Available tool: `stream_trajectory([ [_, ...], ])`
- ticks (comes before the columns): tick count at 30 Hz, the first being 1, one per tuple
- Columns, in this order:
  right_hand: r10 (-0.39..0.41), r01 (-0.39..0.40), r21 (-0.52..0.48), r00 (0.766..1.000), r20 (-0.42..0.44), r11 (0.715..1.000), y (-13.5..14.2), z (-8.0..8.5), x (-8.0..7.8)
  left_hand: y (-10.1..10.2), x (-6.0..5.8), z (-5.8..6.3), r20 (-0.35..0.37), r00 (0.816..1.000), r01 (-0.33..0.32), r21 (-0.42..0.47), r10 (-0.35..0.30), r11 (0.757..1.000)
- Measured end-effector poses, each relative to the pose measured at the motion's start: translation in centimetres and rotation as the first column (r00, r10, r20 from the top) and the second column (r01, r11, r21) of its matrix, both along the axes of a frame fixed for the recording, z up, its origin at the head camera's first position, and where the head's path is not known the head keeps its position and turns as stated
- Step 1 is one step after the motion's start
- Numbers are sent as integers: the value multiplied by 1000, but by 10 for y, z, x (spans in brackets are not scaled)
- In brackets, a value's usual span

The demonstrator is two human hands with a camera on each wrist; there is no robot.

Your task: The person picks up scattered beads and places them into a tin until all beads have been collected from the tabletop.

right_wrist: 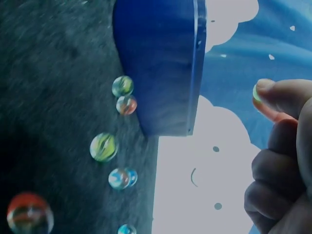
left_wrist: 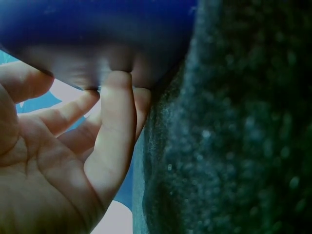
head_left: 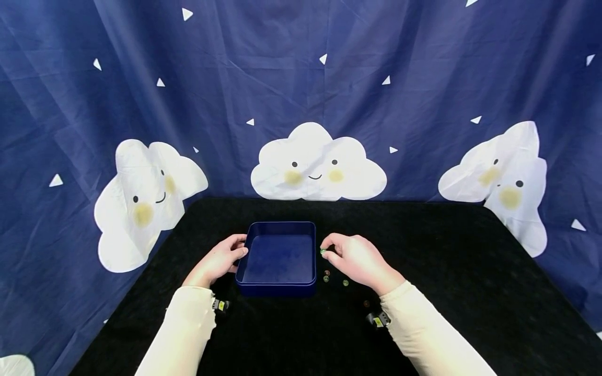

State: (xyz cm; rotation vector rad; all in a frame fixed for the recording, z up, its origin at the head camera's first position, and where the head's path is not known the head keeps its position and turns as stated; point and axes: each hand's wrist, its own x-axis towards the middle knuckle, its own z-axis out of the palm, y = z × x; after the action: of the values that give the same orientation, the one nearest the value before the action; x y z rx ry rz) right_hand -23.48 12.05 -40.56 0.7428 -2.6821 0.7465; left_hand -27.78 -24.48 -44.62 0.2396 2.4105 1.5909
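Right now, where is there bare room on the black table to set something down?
Bare: black table right of the right sleeve, and in front of the blue box between the sleeves. Crowded: the box's right side, with marbles and the right hand; the left hand takes its left.

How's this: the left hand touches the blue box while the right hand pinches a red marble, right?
Not quite: the marble in the right hand is green, as the right wrist view shows. The left hand does touch the blue box.

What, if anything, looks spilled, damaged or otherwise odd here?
Nothing looks clearly damaged or askew. Only the loose marbles look slightly odd: they lie scattered outside the box, on its right, perhaps spilled.
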Motion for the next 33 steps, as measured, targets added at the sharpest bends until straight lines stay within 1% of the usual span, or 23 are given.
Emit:
stream_trajectory([
  [11, 25, -25, 23, 1000, -9, 999, -16, 6, -2, 1, -1, -1, 12, 1000, -12, -12, 13, 1000],
  [14, 35, -35, 15, 999, -11, 999, -20, 9, -3, 1, -1, -2, 11, 1000, -17, -12, 17, 1000],
  [25, -1, 1, 1, 999, -36, 1000, -28, 19, -9, 3, 2, 0, 24, 999, -33, -15, 33, 999],
  [33, -35, 34, -19, 999, -25, 999, -19, 15, -13, 2, 1, 1, 22, 999, -29, -11, 29, 1000],
])
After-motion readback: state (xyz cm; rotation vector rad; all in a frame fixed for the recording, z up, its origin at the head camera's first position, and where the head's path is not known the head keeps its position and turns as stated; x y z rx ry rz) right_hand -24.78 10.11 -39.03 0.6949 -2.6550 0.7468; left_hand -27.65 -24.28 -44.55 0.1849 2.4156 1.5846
